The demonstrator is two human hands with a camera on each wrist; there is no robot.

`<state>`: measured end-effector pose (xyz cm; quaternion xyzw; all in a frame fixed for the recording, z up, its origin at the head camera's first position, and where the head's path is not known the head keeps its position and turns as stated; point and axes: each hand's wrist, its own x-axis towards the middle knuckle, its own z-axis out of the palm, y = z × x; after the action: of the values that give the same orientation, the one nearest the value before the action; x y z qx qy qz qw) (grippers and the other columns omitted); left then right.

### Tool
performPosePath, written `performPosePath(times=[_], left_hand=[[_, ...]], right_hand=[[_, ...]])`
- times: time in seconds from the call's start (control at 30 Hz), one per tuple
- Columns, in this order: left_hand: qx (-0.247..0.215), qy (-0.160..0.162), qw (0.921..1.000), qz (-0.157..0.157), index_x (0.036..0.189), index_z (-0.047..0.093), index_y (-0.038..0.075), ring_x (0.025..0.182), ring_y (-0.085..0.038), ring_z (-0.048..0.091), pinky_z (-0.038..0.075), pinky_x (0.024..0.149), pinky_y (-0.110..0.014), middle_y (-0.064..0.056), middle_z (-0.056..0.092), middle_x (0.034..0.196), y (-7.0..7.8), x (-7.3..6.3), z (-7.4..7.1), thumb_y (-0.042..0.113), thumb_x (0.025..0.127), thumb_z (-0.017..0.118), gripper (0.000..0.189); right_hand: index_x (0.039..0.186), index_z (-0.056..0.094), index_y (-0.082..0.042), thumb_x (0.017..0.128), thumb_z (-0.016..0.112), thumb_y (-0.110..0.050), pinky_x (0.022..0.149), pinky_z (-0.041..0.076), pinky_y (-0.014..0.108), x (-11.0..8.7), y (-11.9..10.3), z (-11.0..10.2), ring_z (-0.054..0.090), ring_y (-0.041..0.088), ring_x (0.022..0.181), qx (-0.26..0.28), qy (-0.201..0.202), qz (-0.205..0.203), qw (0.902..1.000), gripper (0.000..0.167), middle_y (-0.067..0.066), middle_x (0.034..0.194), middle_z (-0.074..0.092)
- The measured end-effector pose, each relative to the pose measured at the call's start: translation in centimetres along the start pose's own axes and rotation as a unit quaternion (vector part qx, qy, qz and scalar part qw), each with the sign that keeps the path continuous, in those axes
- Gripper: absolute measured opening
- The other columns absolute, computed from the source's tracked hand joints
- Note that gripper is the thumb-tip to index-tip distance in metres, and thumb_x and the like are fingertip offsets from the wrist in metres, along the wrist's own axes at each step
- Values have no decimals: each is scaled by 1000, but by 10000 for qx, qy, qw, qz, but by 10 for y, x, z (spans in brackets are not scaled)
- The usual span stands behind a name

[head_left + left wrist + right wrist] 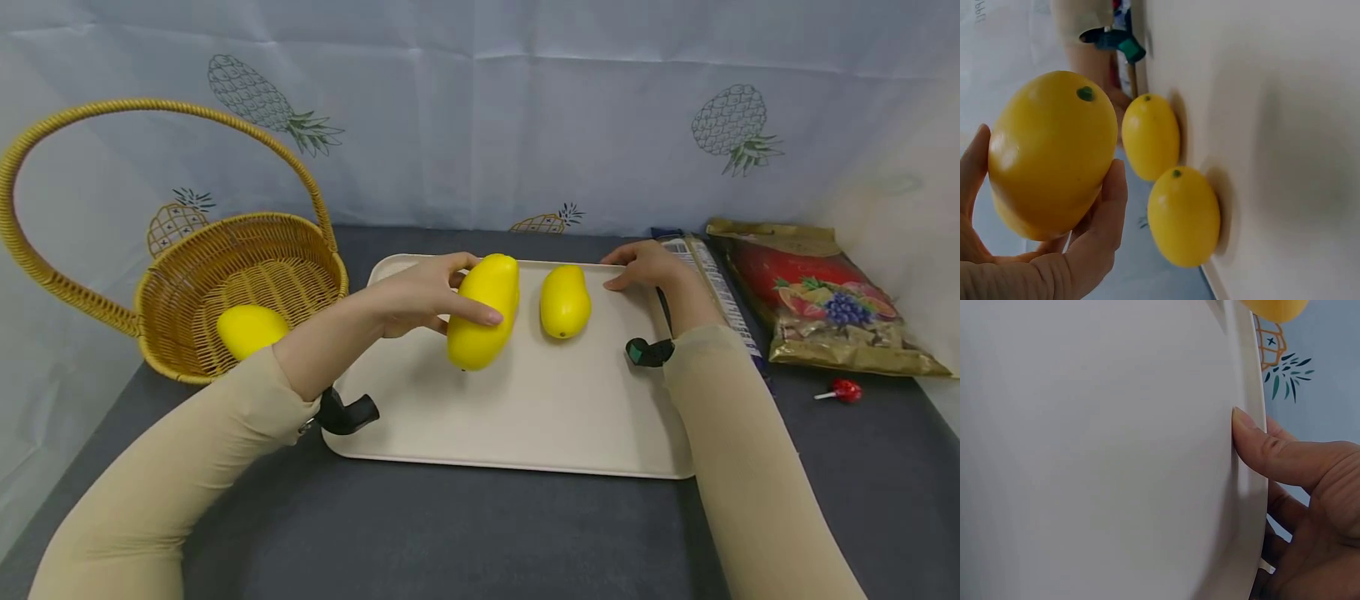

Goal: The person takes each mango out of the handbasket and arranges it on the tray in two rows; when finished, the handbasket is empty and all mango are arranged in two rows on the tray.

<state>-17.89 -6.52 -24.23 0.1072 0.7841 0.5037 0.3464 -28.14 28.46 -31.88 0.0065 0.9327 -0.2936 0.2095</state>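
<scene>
My left hand (420,292) holds a yellow mango (476,329) over the cream tray (525,417), thumb on one side and fingers on the other. A green stem spot shows on the held fruit in the left wrist view. Two more mangoes stand out there by the tray's far edge, a nearer mango (1184,219) and a farther mango (1150,139); the held one largely covers one of them in the head view. At the tray's far right, my right hand (651,265) grips the rim, its thumb (1272,450) inside and its fingers behind the edge.
To the left stands a wicker basket (240,218) with a tall handle and one mango (251,331) inside. Right of the tray lie a red and gold snack bag (832,300), another packet (716,283) and a red lollipop (847,391). A pineapple-print curtain (480,125) hangs behind.
</scene>
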Motion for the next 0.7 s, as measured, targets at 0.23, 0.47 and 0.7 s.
performPosePath(times=[0.23, 0.47, 0.7], left_hand=[[13, 30, 9999, -163, 148, 30, 16, 124, -29, 54, 53, 99, -51, -10, 46, 142, -2, 11, 18, 26, 84, 78, 81], [123, -33, 9995, -305, 147, 30, 14, 118, -27, 58, 59, 87, -40, -9, 46, 139, -9, 21, 43, 31, 82, 80, 84], [247, -169, 9990, -318, 138, 39, 12, 109, -22, 60, 58, 79, -33, -6, 51, 130, -16, 29, 66, 36, 80, 81, 76]], right_hand=[[143, 50, -7, 91, 72, -24, 116, 33, 59, 1, 2, 0, 40, 44, 135, 7, 22, 28, 10000, 59, 24, 149, 42], [142, 50, -7, 91, 72, -24, 117, 32, 59, 2, 1, 0, 38, 44, 137, -47, 26, 15, 10000, 58, 24, 150, 42], [142, 50, -6, 91, 71, -24, 117, 31, 59, 1, -1, 1, 38, 44, 137, -90, 33, 56, 9999, 58, 24, 149, 42]])
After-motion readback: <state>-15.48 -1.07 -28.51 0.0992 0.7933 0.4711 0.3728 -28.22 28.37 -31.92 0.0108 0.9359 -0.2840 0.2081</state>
